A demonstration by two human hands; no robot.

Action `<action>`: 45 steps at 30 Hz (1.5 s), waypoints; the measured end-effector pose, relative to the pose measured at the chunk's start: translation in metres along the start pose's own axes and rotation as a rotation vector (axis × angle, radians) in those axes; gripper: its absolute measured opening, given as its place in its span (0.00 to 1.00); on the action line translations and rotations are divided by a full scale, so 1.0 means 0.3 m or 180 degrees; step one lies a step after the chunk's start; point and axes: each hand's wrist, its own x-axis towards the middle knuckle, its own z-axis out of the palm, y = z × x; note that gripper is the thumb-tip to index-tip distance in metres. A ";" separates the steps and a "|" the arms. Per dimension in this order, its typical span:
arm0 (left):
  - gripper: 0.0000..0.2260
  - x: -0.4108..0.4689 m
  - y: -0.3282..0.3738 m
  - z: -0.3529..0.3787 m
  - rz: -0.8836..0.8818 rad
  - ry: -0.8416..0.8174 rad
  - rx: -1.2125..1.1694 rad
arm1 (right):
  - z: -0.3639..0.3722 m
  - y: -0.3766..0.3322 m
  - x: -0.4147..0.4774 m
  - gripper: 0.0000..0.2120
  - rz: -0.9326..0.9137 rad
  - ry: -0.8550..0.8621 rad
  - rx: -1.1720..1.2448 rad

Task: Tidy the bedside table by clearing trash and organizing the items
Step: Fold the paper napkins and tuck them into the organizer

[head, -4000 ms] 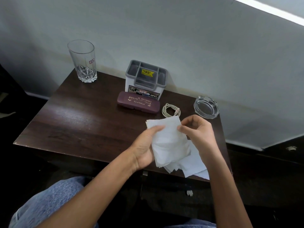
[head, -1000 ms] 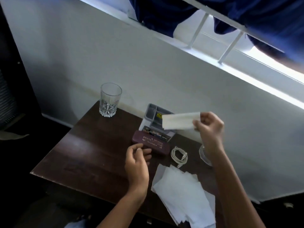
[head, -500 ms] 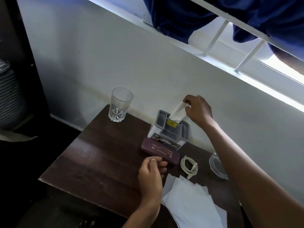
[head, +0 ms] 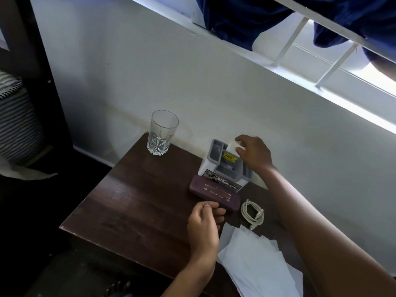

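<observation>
Item one, the bedside table [head: 132,200]: dark wood, set against the wall. At its far left corner we note an upright drinking glass [head: 161,133]. At far centre stands the grey-topped organiser [head: 214,156], with a maroon glasses case [head: 214,195] lying just on its near side and a coiled white cable [head: 252,213] to the right of the case. A loose spread of white paper sheets [head: 255,264] lies at the near right and overhangs the table edge. The right hand [head: 254,154] reaches over the organiser's far right compartment, its fingers pinching a folded sheet [head: 232,146] whose lower end sits at or in the slot; we cannot tell how deep. The left hand [head: 203,228] hovers over the table near the case, its fingers loosely curled and nothing visible in them. We judge the step in hand to be stowing the folded sheet in the organiser. The next move calls for pressing it down, letting go, then returning for another sheet from the spread and folding it with both hands.
</observation>
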 end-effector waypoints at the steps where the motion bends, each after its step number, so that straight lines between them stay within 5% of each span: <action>1: 0.12 0.002 -0.002 0.000 0.0008 0.0002 0.0015 | -0.002 0.005 -0.009 0.16 0.0036 0.0051 0.0135; 7: 0.12 0.010 -0.015 -0.004 0.0035 -0.0048 0.0142 | -0.083 0.025 -0.267 0.09 0.0497 0.1267 0.1572; 14: 0.12 -0.016 -0.048 0.012 0.0078 -0.0365 0.0548 | -0.143 0.130 -0.759 0.04 0.1670 0.1196 0.2723; 20: 0.11 -0.037 -0.111 0.031 0.0090 -0.1046 0.1479 | -0.028 0.253 -0.857 0.09 0.2109 0.0147 0.1940; 27: 0.11 -0.047 -0.142 0.046 -0.0057 -0.1028 0.1636 | 0.066 0.198 -0.816 0.02 0.1432 -0.0575 0.1383; 45: 0.11 -0.045 -0.140 0.030 -0.0532 -0.1159 0.1467 | 0.157 0.162 -0.805 0.10 0.1536 -0.0779 0.1001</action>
